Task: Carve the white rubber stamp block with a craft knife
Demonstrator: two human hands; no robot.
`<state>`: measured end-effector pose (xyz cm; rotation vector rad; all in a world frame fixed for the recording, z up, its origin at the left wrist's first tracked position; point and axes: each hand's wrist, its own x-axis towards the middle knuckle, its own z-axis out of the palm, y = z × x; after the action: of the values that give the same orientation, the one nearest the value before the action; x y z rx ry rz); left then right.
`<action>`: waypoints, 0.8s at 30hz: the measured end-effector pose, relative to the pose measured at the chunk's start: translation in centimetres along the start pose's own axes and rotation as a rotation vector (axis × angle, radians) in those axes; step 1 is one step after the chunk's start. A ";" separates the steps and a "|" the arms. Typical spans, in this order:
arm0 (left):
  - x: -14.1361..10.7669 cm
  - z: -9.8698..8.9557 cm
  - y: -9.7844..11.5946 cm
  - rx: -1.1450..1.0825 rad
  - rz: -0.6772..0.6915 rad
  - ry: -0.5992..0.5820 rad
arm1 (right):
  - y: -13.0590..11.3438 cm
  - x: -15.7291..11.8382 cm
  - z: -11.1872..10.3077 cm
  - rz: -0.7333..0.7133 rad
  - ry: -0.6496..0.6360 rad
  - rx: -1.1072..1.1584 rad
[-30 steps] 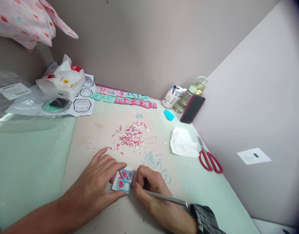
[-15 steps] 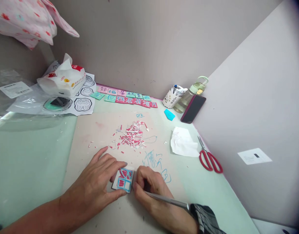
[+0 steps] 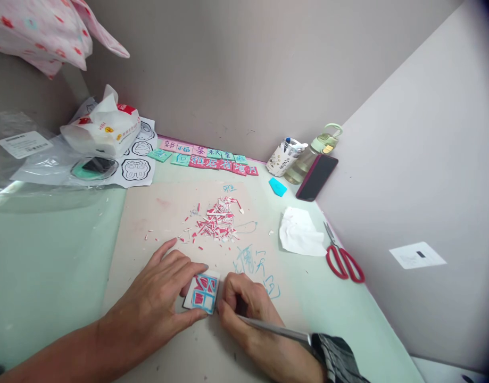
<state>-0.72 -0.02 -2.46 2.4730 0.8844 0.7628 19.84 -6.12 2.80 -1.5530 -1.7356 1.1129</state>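
Between thumb and fingers, my left hand holds a small square tile against the board. The tile is white and pink with blue outlines, and a dark edge shows at its lower left. My right hand is closed around a slim silver-grey tool, whose shaft runs back toward the dark sleeve. The tool's tip is at the tile's right side, hidden by my fingers. Beyond both hands lies a heap of pink and white scraps on the beige board.
Carved pink and green character tiles line the back. At left are a tissue pack and printed sheets. Toward the right stand a pen cup, bottle and phone, with crumpled tissue and red-handled scissors nearer.
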 end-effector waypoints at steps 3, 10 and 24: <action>0.1 0.1 0.0 0.000 -0.002 -0.003 | 0.0 0.0 0.1 0.020 0.008 0.001; 0.0 0.0 0.0 -0.018 -0.013 -0.024 | 0.5 0.4 0.4 0.049 0.047 0.082; -0.2 -0.2 -0.1 -0.010 0.009 -0.016 | -0.4 -0.1 0.2 0.055 0.036 0.046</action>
<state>-1.02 -0.02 -2.41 2.4726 0.8617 0.7480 19.47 -6.23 3.07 -1.5916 -1.6410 1.1372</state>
